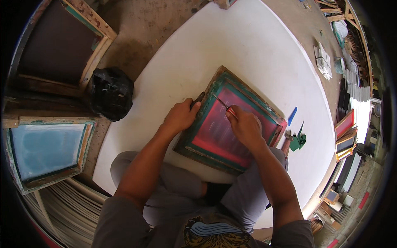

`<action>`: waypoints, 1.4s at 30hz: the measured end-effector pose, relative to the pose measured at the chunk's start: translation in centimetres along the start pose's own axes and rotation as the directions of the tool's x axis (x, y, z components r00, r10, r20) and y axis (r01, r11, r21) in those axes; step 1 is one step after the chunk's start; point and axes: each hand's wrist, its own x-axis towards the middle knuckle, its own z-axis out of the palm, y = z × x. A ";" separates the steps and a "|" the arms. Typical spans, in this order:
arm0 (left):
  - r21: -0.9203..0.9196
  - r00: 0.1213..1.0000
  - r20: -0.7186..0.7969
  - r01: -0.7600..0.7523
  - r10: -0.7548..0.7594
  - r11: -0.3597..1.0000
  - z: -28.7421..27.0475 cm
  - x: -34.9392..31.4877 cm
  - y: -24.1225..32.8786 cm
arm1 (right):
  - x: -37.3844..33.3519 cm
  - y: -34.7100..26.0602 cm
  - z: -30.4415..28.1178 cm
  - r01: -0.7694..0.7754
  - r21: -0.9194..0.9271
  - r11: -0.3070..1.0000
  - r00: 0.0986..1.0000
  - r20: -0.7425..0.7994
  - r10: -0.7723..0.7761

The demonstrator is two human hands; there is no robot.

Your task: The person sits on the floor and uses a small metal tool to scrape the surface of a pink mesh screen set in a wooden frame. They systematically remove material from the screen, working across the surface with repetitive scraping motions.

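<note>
A silk-screen printing frame (233, 163) of worn wood with green edging lies tilted over my crossed legs, and pink mesh (215, 132) is stretched across it. My right hand (247, 129), above the mesh, grips a screwdriver (223, 103) by its red handle. Its thin metal shaft points to the frame's upper left edge. At that same edge my left hand (182, 117) is closed around a dark, slim object (199, 98) whose kind I cannot make out. The fingertips of both hands are partly hidden.
I sit on a large white board (186, 62). Right of the frame lie a blue strip (292, 116) and a crumpled green piece (297, 141). On the left stand a black plastic bag (110, 94), a dark screen (58, 41) and a pale blue screen (47, 149). Stacked materials line the far right.
</note>
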 end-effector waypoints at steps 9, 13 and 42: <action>0.047 0.995 0.099 0.019 -0.024 0.999 -0.9 0.1 1.1 | 0.9 0.8 -0.5 0.052 -0.005 0.999 0.998 0.026 -0.052; 0.032 0.994 0.103 0.045 -0.048 0.998 -1.3 -0.3 1.1 | 0.9 0.6 -0.5 0.039 -0.027 0.999 0.997 0.065 -0.037; 0.046 0.989 0.136 0.060 -0.066 0.997 -1.6 -0.9 0.7 | 0.6 -1.4 -1.2 0.026 -0.210 0.977 0.996 0.093 -0.007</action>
